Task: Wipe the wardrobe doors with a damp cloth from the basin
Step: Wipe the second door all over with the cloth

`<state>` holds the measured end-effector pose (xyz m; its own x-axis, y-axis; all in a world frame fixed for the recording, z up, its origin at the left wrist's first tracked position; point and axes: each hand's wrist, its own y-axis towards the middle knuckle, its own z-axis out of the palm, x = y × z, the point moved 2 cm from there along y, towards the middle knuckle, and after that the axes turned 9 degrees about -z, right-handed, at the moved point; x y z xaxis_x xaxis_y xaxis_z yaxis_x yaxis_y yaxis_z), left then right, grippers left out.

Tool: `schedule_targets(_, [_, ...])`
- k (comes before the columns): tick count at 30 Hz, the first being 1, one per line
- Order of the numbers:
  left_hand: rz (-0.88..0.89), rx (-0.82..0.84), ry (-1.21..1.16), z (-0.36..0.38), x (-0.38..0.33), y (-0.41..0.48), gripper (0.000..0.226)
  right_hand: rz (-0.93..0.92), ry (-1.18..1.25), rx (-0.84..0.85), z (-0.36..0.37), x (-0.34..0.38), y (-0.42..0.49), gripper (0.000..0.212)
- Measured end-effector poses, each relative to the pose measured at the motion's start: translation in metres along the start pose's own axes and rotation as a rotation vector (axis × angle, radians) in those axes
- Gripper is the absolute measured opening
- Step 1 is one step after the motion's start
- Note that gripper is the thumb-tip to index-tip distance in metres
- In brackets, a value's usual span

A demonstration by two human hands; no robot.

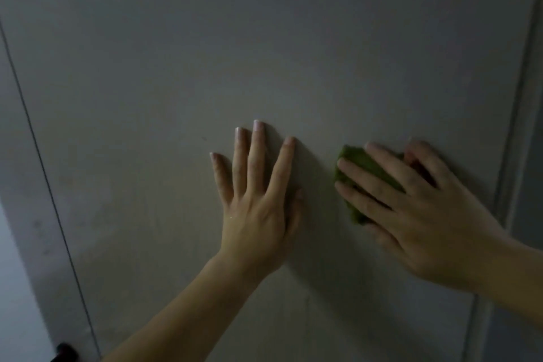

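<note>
Progress seems partial: the right hand (411, 203), fingers spread nearly flat, presses the green cloth (357, 167) against the wardrobe door (264, 53) near four o'clock. The left hand (255, 203) lies flat and empty at the cloth's nine o'clock, in any leftward stroke's path. The upper panel likely remains to be wiped. A dark handle (63, 353) sits at seven o'clock.

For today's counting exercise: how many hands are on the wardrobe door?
2. The left hand lies flat on the door, mid-frame; the right hand presses a green cloth against it, further right.
</note>
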<state>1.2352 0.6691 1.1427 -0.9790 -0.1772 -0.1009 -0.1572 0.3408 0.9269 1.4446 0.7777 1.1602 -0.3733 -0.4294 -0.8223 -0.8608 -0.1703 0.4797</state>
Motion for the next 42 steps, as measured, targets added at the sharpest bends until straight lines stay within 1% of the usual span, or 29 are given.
schedule_targets(1, [0.001,0.004,0.005,0.001,0.001,-0.001,0.069,-0.054,0.004,0.023,0.002,-0.001,-0.006,0.064])
schedule_targets(2, [0.003,0.005,0.010,0.002,0.002,-0.001,0.069,-0.062,-0.008,0.018,0.001,-0.010,-0.007,0.063])
schedule_targets(3, [0.005,0.003,0.014,0.002,0.003,0.000,0.069,-0.010,-0.020,-0.002,-0.002,-0.025,-0.004,0.063])
schedule_targets(5, [0.011,-0.003,0.015,0.002,0.003,0.002,0.069,0.187,-0.042,-0.059,-0.012,-0.056,0.006,0.063])
schedule_targets(6, [0.012,-0.007,0.014,0.002,0.003,0.001,0.068,0.280,-0.036,-0.078,-0.016,-0.063,0.010,0.064])
schedule_targets(7, [0.012,-0.011,0.014,0.001,0.003,0.000,0.067,0.324,-0.031,-0.086,-0.018,-0.060,0.013,0.065])
schedule_targets(8, [0.008,-0.010,0.012,0.000,0.002,-0.002,0.066,0.302,-0.031,-0.080,-0.016,-0.046,0.012,0.067])
schedule_targets(9, [0.001,-0.004,0.007,0.000,0.001,-0.007,0.066,0.219,-0.016,-0.047,-0.009,-0.022,0.004,0.068])
schedule_targets(12, [-0.006,0.027,0.000,0.001,-0.003,-0.030,0.067,-0.131,0.039,0.090,0.015,0.044,-0.031,0.061])
schedule_targets(13, [-0.010,0.035,0.001,0.002,-0.003,-0.039,0.067,-0.180,0.047,0.109,0.018,0.045,-0.037,0.059])
schedule_targets(14, [-0.023,0.043,0.002,0.002,-0.003,-0.047,0.068,-0.173,0.040,0.084,0.016,0.036,-0.036,0.059])
schedule_targets(15, [-0.043,0.055,0.003,0.004,-0.002,-0.052,0.069,-0.101,0.032,0.036,0.013,0.021,-0.029,0.061])
schedule_targets(17, [-0.087,0.085,0.006,0.008,-0.001,-0.058,0.070,0.148,0.007,-0.036,0.000,-0.016,-0.014,0.064])
schedule_targets(18, [-0.101,0.097,0.011,0.010,0.000,-0.059,0.070,0.270,0.014,-0.059,-0.007,-0.029,-0.009,0.063])
schedule_targets(19, [-0.108,0.109,0.015,0.012,0.001,-0.060,0.070,0.340,0.021,-0.079,-0.011,-0.028,-0.006,0.063])
schedule_targets(20, [-0.110,0.120,0.018,0.013,0.001,-0.061,0.070,0.332,0.015,-0.084,-0.011,-0.017,-0.006,0.063])
schedule_targets(23, [-0.098,0.135,0.042,0.012,0.004,-0.062,0.072,0.033,0.059,0.014,0.009,0.044,-0.025,0.067])
schedule_targets(25, [-0.080,0.129,0.078,0.010,0.009,-0.063,0.071,-0.058,0.058,0.045,0.011,0.048,-0.019,0.066])
schedule_targets(26, [-0.070,0.117,0.095,0.009,0.012,-0.063,0.070,-0.024,0.047,0.010,0.007,0.037,-0.004,0.065])
schedule_targets(29, [-0.038,0.107,0.087,0.004,0.020,-0.061,0.069,0.242,0.056,-0.075,-0.012,-0.006,0.047,0.064])
schedule_targets(30, [-0.032,0.099,0.081,0.002,0.024,-0.062,0.070,0.302,0.064,-0.093,-0.016,-0.010,0.058,0.064])
schedule_targets(31, [-0.035,0.086,0.086,0.000,0.030,-0.062,0.071,0.311,0.060,-0.101,-0.017,-0.004,0.062,0.065])
schedule_targets(32, [-0.050,0.071,0.103,-0.001,0.036,-0.062,0.073,0.272,0.053,-0.089,-0.013,0.009,0.061,0.066])
schedule_targets(35, [-0.119,0.081,0.144,-0.003,0.055,-0.062,0.077,-0.028,0.068,0.014,0.007,0.069,0.036,0.065])
schedule_targets(36, [-0.120,0.102,0.140,-0.003,0.060,-0.063,0.077,-0.099,0.069,0.044,0.010,0.075,0.030,0.065])
schedule_targets(37, [-0.111,0.117,0.136,-0.002,0.062,-0.063,0.077,-0.129,0.068,0.033,0.009,0.072,0.032,0.064])
schedule_targets(38, [-0.102,0.121,0.136,-0.002,0.064,-0.063,0.076,-0.104,0.063,-0.005,0.005,0.062,0.042,0.064])
schedule_targets(39, [-0.098,0.118,0.138,-0.001,0.064,-0.062,0.077,-0.026,0.061,-0.044,0.000,0.047,0.055,0.065])
schedule_targets(42, [-0.092,0.103,0.127,0.001,0.065,-0.062,0.076,0.261,0.073,-0.081,-0.013,0.011,0.086,0.066])
